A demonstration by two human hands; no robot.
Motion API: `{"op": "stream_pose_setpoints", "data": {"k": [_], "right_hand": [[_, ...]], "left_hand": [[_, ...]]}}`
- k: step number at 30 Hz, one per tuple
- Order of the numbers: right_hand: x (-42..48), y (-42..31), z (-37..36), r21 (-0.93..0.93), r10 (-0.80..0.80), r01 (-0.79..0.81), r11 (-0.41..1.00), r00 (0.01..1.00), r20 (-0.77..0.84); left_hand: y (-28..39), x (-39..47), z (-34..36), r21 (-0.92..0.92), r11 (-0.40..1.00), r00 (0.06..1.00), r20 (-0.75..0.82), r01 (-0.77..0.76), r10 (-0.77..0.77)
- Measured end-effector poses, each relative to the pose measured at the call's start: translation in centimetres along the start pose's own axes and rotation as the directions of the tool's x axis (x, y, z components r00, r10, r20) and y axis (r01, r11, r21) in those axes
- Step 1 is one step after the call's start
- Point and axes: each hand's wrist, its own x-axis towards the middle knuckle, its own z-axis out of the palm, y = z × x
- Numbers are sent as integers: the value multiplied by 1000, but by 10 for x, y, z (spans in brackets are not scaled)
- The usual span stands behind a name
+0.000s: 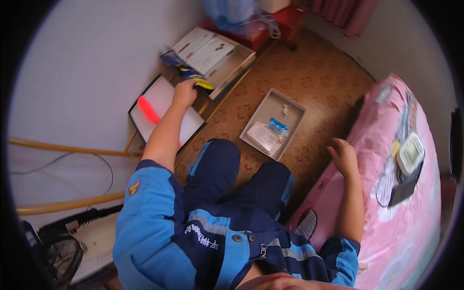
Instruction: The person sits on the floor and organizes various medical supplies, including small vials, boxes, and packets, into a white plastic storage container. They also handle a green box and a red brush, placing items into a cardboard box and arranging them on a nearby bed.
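My left hand (185, 94) is closed on the near end of a blue and yellow packet (197, 78), which is blurred. This packet lies along the left side of an open box (232, 79) holding white cartons (203, 49). Beneath my left forearm is a shallow white tray or lid (170, 105) with dark edges, and a bright red strip (148, 110) rests in it. My right hand (342, 156) holds nothing, its fingers slightly bent and apart, beside the edge of a bed with a pink cover (377, 145).
On the floor before my knees sits a shallow box (252, 121) with a blue packet (277, 126) and a clear bag (262, 137). A white plastic container (410, 154) and a dark flat object (403, 190) lie on the bed. Yellowish rails (72, 146) run at left.
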Motion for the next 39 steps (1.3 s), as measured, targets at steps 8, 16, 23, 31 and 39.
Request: {"op": "stream_pose_setpoints", "data": {"k": [8, 16, 23, 31, 39], "right_hand": [[16, -46, 54, -207, -80, 73, 976, 997, -25], [25, -89, 33, -291, 42, -162, 943, 925, -378], [15, -57, 63, -420, 128, -289, 860, 920, -372], [-20, -40, 31, -363, 193, -578, 731, 686, -702], [-22, -45, 37, -453, 207, -632, 629, 697, -687]], "left_hand": [[-41, 41, -26, 92, 868, 733, -497, -487, 464], [-79, 180, 45, -552, 833, 1000, -15, -28, 23], [-60, 200, 121, -242, 956, 985, -80, -165, 150], [-91, 183, 144, -307, 753, 701, 280, -582, 656], [-91, 193, 140, -409, 850, 700, 497, -332, 513]]}}
